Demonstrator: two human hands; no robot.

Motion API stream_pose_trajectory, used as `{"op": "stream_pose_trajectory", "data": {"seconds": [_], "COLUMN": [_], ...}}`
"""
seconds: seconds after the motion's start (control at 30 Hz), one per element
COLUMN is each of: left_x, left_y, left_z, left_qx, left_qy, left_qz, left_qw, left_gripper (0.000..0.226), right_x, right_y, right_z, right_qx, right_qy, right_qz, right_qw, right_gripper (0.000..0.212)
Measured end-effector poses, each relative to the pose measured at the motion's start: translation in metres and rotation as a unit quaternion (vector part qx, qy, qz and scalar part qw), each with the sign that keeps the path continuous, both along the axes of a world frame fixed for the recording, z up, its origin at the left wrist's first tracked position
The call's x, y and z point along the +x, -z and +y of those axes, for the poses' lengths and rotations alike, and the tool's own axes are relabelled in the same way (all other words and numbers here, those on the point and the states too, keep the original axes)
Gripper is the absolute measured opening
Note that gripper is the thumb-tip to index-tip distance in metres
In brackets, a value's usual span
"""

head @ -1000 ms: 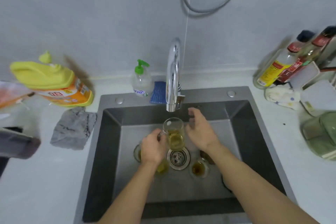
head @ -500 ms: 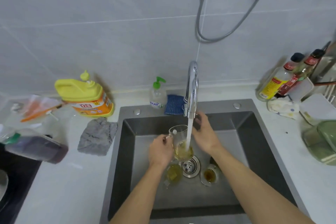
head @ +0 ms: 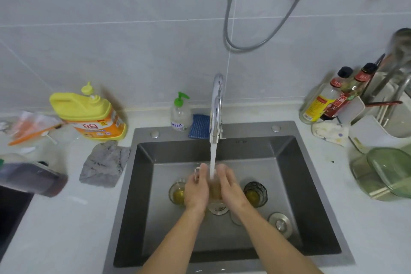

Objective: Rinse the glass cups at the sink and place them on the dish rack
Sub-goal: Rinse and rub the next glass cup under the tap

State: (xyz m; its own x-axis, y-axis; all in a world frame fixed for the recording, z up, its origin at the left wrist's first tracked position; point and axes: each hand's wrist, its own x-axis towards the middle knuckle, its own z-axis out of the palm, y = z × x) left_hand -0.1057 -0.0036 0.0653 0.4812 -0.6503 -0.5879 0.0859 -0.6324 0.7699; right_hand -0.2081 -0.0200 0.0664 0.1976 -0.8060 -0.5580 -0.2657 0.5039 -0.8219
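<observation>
I hold a glass cup (head: 214, 189) with yellowish liquid under the running water (head: 212, 158) from the chrome tap (head: 216, 107). My left hand (head: 195, 189) grips it on its left side, by the handle. My right hand (head: 229, 187) lies flat against its right side, fingers fairly straight. On the floor of the grey sink (head: 289, 162) stand a clear glass cup (head: 178, 192) left of my hands and a dark glass cup (head: 255, 193) to the right, both with yellow liquid. The dish rack (head: 378, 122) is on the counter at the far right.
A drain stopper (head: 280, 224) lies in the sink's right front. Soap dispenser (head: 180, 113), blue sponge (head: 200, 127), yellow detergent jug (head: 89, 115) and grey cloth (head: 104, 164) are left of the tap. Sauce bottles (head: 329, 100) and a green lidded container (head: 387, 173) stand on the right.
My right hand came down from the tap to the cup's right side. Water keeps running into the cup. The view has shifted left and up.
</observation>
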Motion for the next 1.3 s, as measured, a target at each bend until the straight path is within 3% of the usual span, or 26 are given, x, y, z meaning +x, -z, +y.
{"op": "stream_pose_trajectory", "data": {"seconds": [0.07,0.13,0.23,0.3,0.4,0.47,0.53,0.63,0.7,0.8,0.93,1.03,1.13,1.2,1.3], "left_x": [0.004,0.002,-0.004,-0.011,-0.020,-0.021,-0.016,-0.013,-0.017,-0.015,-0.003,0.002,-0.001,-0.008,-0.013], "left_y": [0.004,0.008,0.007,0.003,-0.001,-0.004,0.010,0.023,0.006,-0.005,-0.015,-0.011,-0.006,-0.008,-0.011], "left_z": [-0.002,-0.002,-0.002,-0.002,-0.005,-0.005,-0.004,-0.001,0.002,0.005,-0.002,-0.008,-0.005,-0.002,-0.001], "left_qx": [-0.016,-0.024,-0.058,-0.091,-0.118,-0.087,-0.044,-0.044,-0.055,-0.072,-0.023,0.013,-0.021,-0.040,-0.032], "left_qy": [-0.008,-0.004,-0.006,0.000,0.027,0.052,0.030,-0.027,-0.022,0.004,-0.035,-0.059,-0.038,-0.022,-0.025], "left_qz": [0.036,0.073,0.059,0.052,0.093,0.095,0.133,0.224,0.173,0.111,0.128,0.119,0.126,0.146,0.152], "left_qw": [0.999,0.997,0.997,0.994,0.988,0.990,0.990,0.973,0.983,0.991,0.991,0.991,0.991,0.988,0.988], "left_gripper": [0.065,0.068,0.052,0.046,0.049,0.061,0.086,0.087,0.082,0.087,0.079,0.075,0.076,0.079,0.062], "right_x": [-0.003,-0.006,-0.001,0.014,0.025,0.016,0.006,-0.002,0.002,0.004,0.003,-0.003,0.000,0.007,0.004], "right_y": [0.007,0.010,-0.006,-0.002,0.010,0.003,-0.002,-0.002,-0.001,-0.001,0.002,-0.001,0.005,0.003,0.001], "right_z": [0.004,0.003,-0.004,-0.008,-0.002,0.001,0.002,-0.004,-0.010,-0.011,0.001,0.008,0.005,0.003,-0.002], "right_qx": [0.001,0.020,0.020,0.018,-0.021,-0.079,-0.097,-0.052,-0.008,0.005,-0.015,-0.019,-0.026,-0.049,-0.084], "right_qy": [-0.018,-0.013,0.015,0.042,0.038,0.011,0.004,0.001,-0.022,-0.026,-0.005,0.010,0.010,0.029,0.035], "right_qz": [-0.018,-0.041,-0.032,0.043,0.083,0.110,0.075,0.015,0.013,0.025,-0.016,-0.103,-0.120,-0.078,-0.041], "right_qw": [1.000,0.999,0.999,0.998,0.996,0.991,0.992,0.999,1.000,0.999,1.000,0.994,0.992,0.995,0.995], "right_gripper": [0.086,0.096,0.062,0.048,0.064,0.051,0.049,0.063,0.055,0.075,0.082,0.067,0.082,0.063,0.043]}}
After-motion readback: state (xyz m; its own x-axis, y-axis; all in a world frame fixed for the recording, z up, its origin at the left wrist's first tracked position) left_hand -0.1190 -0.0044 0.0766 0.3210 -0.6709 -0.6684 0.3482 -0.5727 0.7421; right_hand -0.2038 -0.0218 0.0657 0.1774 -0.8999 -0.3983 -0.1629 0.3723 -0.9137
